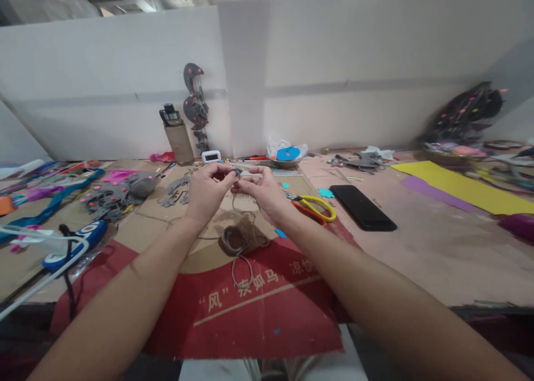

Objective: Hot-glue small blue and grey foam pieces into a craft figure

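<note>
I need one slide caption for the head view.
Left hand and right hand meet at a small grey piece, coiled cord on the cardboard, scissors and phone at right.

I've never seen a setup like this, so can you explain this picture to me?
There's no machine: these are a person's bare left hand and right hand, seen from a camera worn on their head. The left fingertips seem to pinch a small grey piece, too small to identify; the right fingertips are close against it. Below them, a coil of cord lies on cardboard. Scissors and a phone lie to the right, and a bottle stands at the back of the table.
</note>
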{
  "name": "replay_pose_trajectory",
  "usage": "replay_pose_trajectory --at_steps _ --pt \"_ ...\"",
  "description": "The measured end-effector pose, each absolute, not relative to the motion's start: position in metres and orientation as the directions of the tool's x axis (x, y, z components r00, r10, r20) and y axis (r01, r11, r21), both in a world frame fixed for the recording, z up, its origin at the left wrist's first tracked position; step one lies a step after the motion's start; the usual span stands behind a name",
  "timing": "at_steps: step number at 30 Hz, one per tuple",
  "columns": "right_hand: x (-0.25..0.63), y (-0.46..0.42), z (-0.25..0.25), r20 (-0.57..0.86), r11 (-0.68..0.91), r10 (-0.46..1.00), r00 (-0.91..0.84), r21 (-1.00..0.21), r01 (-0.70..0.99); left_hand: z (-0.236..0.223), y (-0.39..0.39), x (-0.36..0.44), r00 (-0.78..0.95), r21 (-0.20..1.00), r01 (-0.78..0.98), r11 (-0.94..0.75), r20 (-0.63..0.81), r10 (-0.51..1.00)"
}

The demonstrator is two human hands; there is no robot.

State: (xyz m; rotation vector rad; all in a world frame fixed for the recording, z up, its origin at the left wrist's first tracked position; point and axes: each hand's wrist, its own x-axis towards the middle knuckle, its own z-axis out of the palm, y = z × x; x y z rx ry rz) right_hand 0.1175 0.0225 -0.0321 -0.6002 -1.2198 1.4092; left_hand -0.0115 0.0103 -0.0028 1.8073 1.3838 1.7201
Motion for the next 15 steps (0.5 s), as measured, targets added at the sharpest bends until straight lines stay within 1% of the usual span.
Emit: replay_pose_trajectory --at_steps 3,5,7,9,12,15 --pt "0.120 0.020 -0.028 0.247 0.126 0.934 -0.257 -0.902 -0.412 -0.005 0.012 -0.012 -0.172 0.763 0.421 -0.490 0.598 0.783" --pt "0.123 0.020 -0.026 0.241 0.141 0.938 -0.250 -0.923 -0.359 -0.007 0.013 -0.013 -0.170 0.783 0.397 -0.478 0.575 0.801" --pt "0.124 0.021 -0.025 0.251 0.188 0.941 -0.229 -0.946 -0.265 -0.007 0.014 -0.012 -0.186 0.822 0.340 -0.457 0.535 0.824" --pt "0.125 0.023 -0.025 0.307 0.282 0.933 -0.189 -0.948 -0.150 -0.008 0.015 -0.011 -0.205 0.855 0.281 -0.436 0.497 0.843" --pt "0.127 0.024 -0.026 0.458 0.464 0.880 -0.124 -0.886 0.018 -0.008 0.015 -0.010 -0.198 0.876 0.243 -0.417 0.466 0.862" --pt "0.129 0.023 -0.025 0.543 0.551 0.835 -0.094 -0.825 0.128 -0.008 0.016 -0.010 -0.181 0.883 0.232 -0.408 0.451 0.874"
